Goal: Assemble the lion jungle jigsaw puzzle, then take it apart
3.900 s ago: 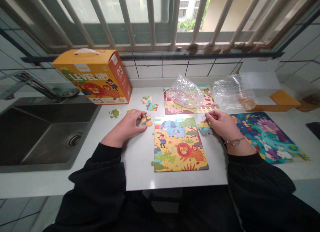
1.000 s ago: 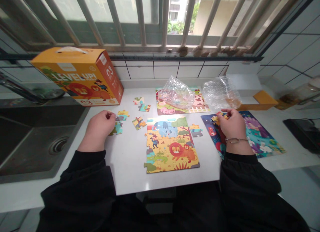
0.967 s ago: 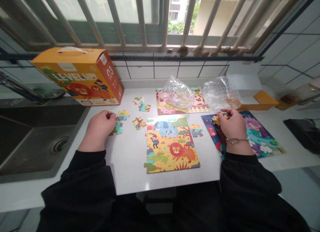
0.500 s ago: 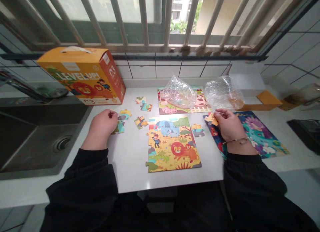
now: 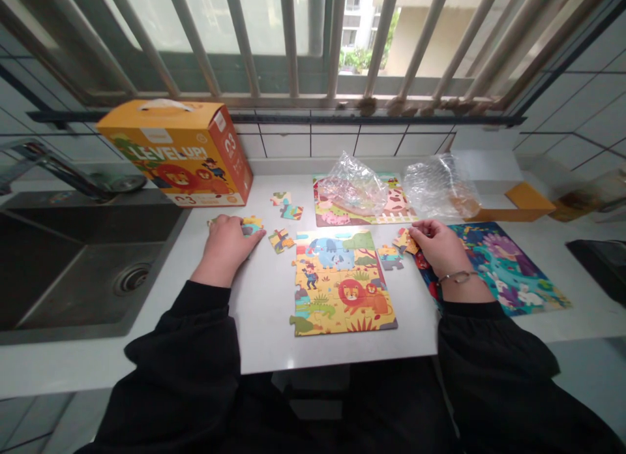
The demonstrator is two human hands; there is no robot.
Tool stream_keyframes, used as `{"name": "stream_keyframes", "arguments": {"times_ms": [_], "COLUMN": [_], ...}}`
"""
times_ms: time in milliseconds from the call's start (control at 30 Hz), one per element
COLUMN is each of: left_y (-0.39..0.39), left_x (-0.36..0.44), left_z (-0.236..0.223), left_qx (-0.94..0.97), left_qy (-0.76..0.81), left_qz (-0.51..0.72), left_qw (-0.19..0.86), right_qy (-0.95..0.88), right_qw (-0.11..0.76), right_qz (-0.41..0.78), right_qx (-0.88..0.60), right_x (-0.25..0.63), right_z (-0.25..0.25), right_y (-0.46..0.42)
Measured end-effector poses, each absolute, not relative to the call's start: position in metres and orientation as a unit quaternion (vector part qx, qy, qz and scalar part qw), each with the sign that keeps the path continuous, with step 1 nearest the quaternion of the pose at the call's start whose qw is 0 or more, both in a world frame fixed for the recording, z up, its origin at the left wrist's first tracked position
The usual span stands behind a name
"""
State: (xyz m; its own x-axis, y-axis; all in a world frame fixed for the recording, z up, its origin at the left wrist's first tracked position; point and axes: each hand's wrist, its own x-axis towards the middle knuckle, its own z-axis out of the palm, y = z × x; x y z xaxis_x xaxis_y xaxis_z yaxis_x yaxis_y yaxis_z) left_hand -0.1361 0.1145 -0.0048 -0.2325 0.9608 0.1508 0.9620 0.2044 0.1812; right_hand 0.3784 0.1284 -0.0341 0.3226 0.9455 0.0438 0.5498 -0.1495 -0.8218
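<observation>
My left hand (image 5: pixel 225 250) rests low over loose puzzle pieces at the left of the counter. Its thumb stretches out beside a yellow and teal puzzle piece (image 5: pixel 252 224), while the other fingers are partly hidden. Between the thumb and fingers of my right hand (image 5: pixel 437 248) is an orange-yellow puzzle piece (image 5: pixel 405 241). Another puzzle piece (image 5: pixel 390 257) lies just left of it. In the middle lies the partly assembled animal puzzle (image 5: pixel 342 287), with elephants, lions and a crocodile. Near its upper left corner is a yellow-brown piece (image 5: pixel 281 241).
Two more loose pieces (image 5: pixel 291 210) lie farther back. A farm puzzle (image 5: pixel 332 216) sits under a clear plastic bag (image 5: pixel 355 183). At right are a dark blue puzzle (image 5: pixel 518 271) and an open box (image 5: pixel 518 206). The orange carton (image 5: pixel 176 157) stands near the sink (image 5: pixel 98 278).
My left hand has moved right and its thumb has spread out over the loose pieces. My right hand has shifted slightly left with its piece, nearer the animal puzzle. The view has shifted slightly.
</observation>
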Motion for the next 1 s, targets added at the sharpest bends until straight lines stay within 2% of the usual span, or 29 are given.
{"name": "stream_keyframes", "arguments": {"times_ms": [433, 567, 733, 833, 933, 1000], "left_y": [0.123, 0.119, 0.11, 0.105, 0.099, 0.092], "left_x": [-0.145, -0.141, -0.132, -0.126, -0.116, -0.109], "left_z": [-0.01, -0.006, 0.007, 0.014, 0.021, 0.026], "left_qx": [-0.598, -0.592, -0.6, -0.577, -0.553, -0.552], "left_qy": [-0.778, -0.778, -0.75, -0.726, -0.655, -0.6], "left_qz": [-0.18, -0.195, -0.248, -0.32, -0.395, -0.389], "left_qw": [-0.073, -0.072, -0.127, -0.194, -0.33, -0.429], "right_qy": [-0.521, -0.517, -0.505, -0.502, -0.503, -0.503], "right_qw": [0.407, 0.41, 0.422, 0.429, 0.428, 0.424], "right_qz": [0.262, 0.255, 0.274, 0.273, 0.266, 0.263], "right_qx": [-0.703, -0.706, -0.701, -0.7, -0.702, -0.706], "right_x": [0.374, 0.371, 0.37, 0.369, 0.368, 0.368], "right_z": [-0.027, -0.024, -0.025, -0.024, -0.022, -0.02], "right_y": [0.125, 0.124, 0.124, 0.124, 0.123, 0.122]}}
